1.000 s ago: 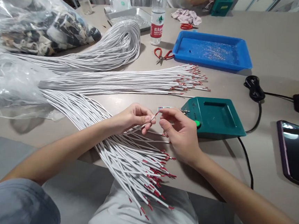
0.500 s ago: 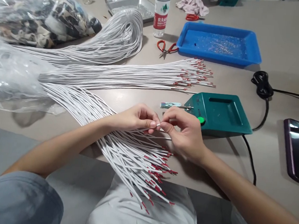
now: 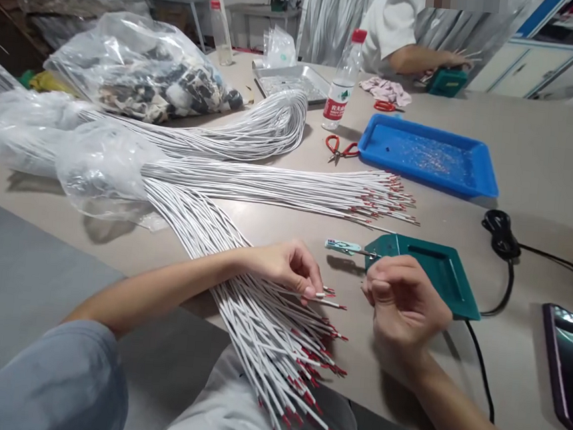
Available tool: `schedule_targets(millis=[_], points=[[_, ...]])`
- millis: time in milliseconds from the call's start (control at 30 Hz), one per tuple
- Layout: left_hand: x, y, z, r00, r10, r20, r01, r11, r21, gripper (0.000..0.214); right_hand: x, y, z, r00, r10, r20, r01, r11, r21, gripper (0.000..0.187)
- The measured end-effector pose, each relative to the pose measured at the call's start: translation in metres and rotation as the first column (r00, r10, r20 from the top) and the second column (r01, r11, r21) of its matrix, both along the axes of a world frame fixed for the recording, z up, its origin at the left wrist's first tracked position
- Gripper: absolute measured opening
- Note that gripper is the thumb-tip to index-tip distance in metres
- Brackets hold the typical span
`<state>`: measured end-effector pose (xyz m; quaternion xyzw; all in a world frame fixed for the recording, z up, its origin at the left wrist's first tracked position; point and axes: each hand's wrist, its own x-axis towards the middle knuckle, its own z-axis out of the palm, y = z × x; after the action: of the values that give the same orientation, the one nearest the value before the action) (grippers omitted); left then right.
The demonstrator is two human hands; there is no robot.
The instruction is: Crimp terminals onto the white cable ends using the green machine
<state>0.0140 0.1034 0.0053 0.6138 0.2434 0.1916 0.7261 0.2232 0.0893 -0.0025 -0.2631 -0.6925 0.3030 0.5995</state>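
Observation:
My left hand pinches a thin white wire with a red tip at the top of a fanned bundle of white wires that runs off the table's front edge. A hand's width to the right, my right hand is curled with fingers pressed together in front of the green device; what it holds is hidden. A small pale blue clip sticks out from the device's left side. A second bundle of red-tipped wires lies further back.
A blue tray, red-handled pliers and a water bottle stand behind the wires. Plastic bags lie at the left. A black cable and a dark tablet are at the right. Another person works at the far side.
My hands have parted: the right hand drew away to the right, while the left keeps the wire. The camera tilted up, so the far side of the table and another person show.

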Motion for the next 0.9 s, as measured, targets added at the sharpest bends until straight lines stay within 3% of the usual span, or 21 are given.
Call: schedule_targets(millis=[67,100,133,200,233,267,333,533,767,833,900], points=[[0.000,0.003,-0.001,0.992,0.102,-0.080,-0.082,0.972,0.222,0.033,-0.001,-0.001,-0.003,0.998,-0.033,-0.049,0.034,0.999,0.020,0.009],[-0.001,0.006,-0.002,0.967,0.217,-0.133,-0.149,0.908,0.392,0.030,-0.003,-0.002,-0.004,0.999,-0.025,-0.048,0.026,0.999,0.029,0.010],[-0.004,0.010,-0.003,0.911,0.366,-0.188,-0.201,0.795,0.572,0.027,-0.005,-0.003,-0.006,0.999,-0.008,-0.036,0.009,1.000,0.030,0.010],[-0.013,0.021,-0.006,0.670,0.692,-0.270,-0.166,0.494,0.854,0.023,-0.009,-0.005,-0.009,1.000,0.022,-0.017,-0.022,1.000,0.007,0.011],[-0.019,0.028,-0.008,0.512,0.798,-0.319,-0.068,0.408,0.911,0.024,-0.010,-0.006,-0.009,1.000,0.023,-0.015,-0.023,1.000,-0.009,0.011],[-0.026,0.034,-0.010,0.367,0.860,-0.353,0.030,0.369,0.929,0.026,-0.011,-0.006,-0.010,1.000,0.015,-0.017,-0.016,1.000,-0.026,0.011],[-0.036,0.044,-0.014,0.261,0.892,-0.370,0.096,0.358,0.929,0.028,-0.012,-0.007,-0.009,1.000,-0.019,-0.022,0.018,0.998,-0.056,0.010],[-0.042,0.055,-0.026,0.232,0.903,-0.362,0.139,0.337,0.931,0.026,-0.012,-0.011,-0.012,0.999,-0.018,0.032,0.021,0.993,-0.113,0.009],[-0.036,0.047,-0.016,0.202,0.957,-0.209,0.059,0.201,0.978,0.024,-0.013,-0.019,-0.014,0.994,0.056,0.095,-0.043,0.990,-0.136,0.009],[-0.026,0.034,-0.009,0.318,0.937,-0.146,-0.003,0.155,0.988,0.023,-0.013,-0.020,-0.013,0.984,0.086,0.155,-0.059,0.983,-0.174,0.006],[-0.011,0.017,-0.001,0.596,0.803,-0.015,-0.153,0.131,0.979,0.022,-0.015,-0.019,-0.012,0.972,0.110,0.210,-0.054,0.965,-0.256,0.007]])
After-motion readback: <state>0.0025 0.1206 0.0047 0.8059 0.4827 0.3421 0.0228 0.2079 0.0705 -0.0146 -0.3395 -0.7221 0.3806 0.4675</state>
